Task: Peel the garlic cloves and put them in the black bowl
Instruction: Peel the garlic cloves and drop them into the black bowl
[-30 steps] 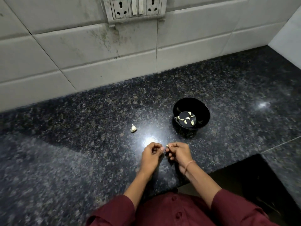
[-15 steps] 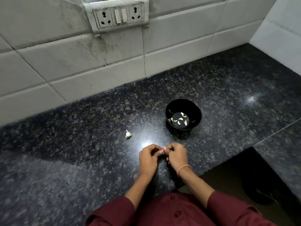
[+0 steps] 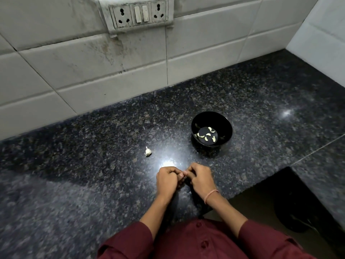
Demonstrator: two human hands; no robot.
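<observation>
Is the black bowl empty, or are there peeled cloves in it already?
Not empty. The black bowl stands upright on the counter, and several pale peeled cloves lie on its flat bottom.

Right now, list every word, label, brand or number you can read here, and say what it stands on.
None: no readable text is in view.
The socket plate shows two sockets and two switches but no legible marking.
The black bowl, wall tiles and countertop show no markings.
</observation>
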